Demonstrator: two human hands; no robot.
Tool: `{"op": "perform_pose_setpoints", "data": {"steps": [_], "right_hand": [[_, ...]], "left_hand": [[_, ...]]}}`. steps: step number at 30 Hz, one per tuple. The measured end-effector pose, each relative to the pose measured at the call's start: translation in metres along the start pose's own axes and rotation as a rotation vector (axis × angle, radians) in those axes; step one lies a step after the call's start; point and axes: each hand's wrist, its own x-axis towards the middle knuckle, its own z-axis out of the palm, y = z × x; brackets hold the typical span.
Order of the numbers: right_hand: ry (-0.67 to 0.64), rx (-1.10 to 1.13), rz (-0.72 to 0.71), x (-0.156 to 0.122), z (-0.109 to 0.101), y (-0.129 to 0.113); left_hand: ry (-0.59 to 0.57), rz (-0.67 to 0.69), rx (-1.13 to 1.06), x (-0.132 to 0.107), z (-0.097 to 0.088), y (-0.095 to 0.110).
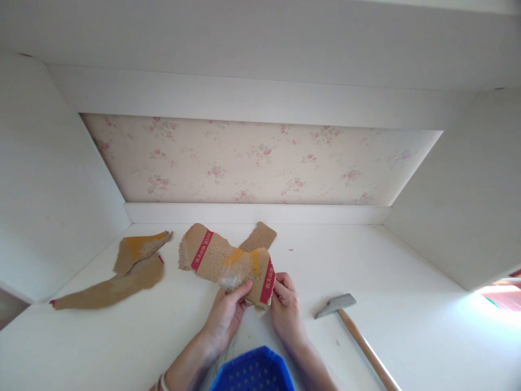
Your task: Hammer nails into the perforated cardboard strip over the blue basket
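Between my hands is a torn piece of brown cardboard (215, 258) with red printed bands, an orange patch and many small holes. My left hand (228, 312) grips its lower edge, thumb on top and fingers underneath. At its right end, by the red band, the curled fingers of my right hand (287, 304) pinch the edge; the fingertips are partly hidden. Behind it lies a smaller perforated cardboard strip (260, 236), partly covered. Just below my hands stands a blue plastic basket (264, 353) with holes in its bottom, cut off by the frame.
To the right, a hammer (342, 307) with a wooden handle rests on the white surface (171, 342). More torn cardboard (130, 274) lies at the left. White panels (439, 179) enclose both sides, with floral wallpaper (260, 163) at the back.
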Motion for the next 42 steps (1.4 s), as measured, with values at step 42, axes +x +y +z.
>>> {"op": "perform_pose_setpoints", "data": {"steps": [42], "right_hand": [[-0.025,0.157,0.133,0.0057,-0.004,0.0018]], "left_hand": [[0.063,-0.124,-0.026,-0.0012,-0.0012,0.007]]}}
